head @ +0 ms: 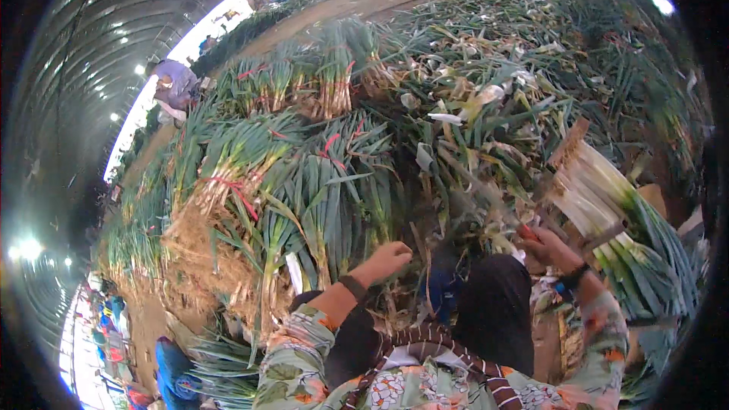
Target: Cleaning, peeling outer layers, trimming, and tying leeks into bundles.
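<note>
My right hand point(544, 246) is closed around the red handle point(527, 233) of a tool; a blurred long shape extends from it up and left, perhaps a blade. Beside it on the right, thick white-stemmed green onions point(595, 191) lie in a wooden rack point(569, 145), roots at its upper left board. My left hand point(388, 262) is held in front of my left knee with its fingers curled; whether anything is in them is hidden. Just left of it stand long green onions point(327, 205), and a bundle tied with red string point(230, 183) shows its roots.
Trimmed leaves and peelings point(490, 91) are heaped ahead. More tied bundles point(336, 80) stand behind the nearer ones. A person point(173, 84) bends over at the far left. A blue object point(173, 373) and loose onion leaves point(228, 367) lie at the lower left.
</note>
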`<state>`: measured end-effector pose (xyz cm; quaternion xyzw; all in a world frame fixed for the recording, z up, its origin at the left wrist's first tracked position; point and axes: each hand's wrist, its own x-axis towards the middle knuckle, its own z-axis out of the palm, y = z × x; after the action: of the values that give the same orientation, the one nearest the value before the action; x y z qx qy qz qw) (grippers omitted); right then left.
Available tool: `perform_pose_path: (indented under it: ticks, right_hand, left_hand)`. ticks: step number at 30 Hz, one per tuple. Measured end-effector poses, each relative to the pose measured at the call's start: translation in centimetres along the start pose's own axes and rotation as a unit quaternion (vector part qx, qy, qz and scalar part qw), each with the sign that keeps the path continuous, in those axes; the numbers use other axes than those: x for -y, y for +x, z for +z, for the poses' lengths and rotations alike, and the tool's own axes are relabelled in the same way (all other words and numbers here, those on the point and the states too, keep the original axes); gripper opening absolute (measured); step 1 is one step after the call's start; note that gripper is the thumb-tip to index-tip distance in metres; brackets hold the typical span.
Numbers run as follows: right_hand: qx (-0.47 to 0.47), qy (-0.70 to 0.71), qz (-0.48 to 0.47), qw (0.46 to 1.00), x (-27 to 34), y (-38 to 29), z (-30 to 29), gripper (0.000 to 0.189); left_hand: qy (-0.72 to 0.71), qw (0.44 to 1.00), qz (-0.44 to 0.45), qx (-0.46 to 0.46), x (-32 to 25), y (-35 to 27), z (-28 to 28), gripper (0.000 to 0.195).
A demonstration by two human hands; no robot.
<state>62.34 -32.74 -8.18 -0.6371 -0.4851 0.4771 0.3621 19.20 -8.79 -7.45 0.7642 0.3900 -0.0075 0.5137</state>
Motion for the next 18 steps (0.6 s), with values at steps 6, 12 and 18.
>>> perform_pose_path:
  ticks: [6,12,18]
  right_hand:
    - [0.096,0.080,0.090,0.988,1.7,26.4,6.6,0.032]
    - [0.125,0.174,0.139,0.967,-7.9,43.6,12.1,0.043]
    - [0.165,0.289,0.203,0.921,-9.3,51.8,12.4,0.046]
  left_hand:
    - [0.058,0.997,-0.013,0.053,6.1,5.9,-1.8,0.036]
    - [0.096,0.993,-0.049,0.045,10.5,21.4,-13.5,0.034]
    - [0.235,0.963,-0.092,-0.097,17.4,41.7,-23.0,0.032]
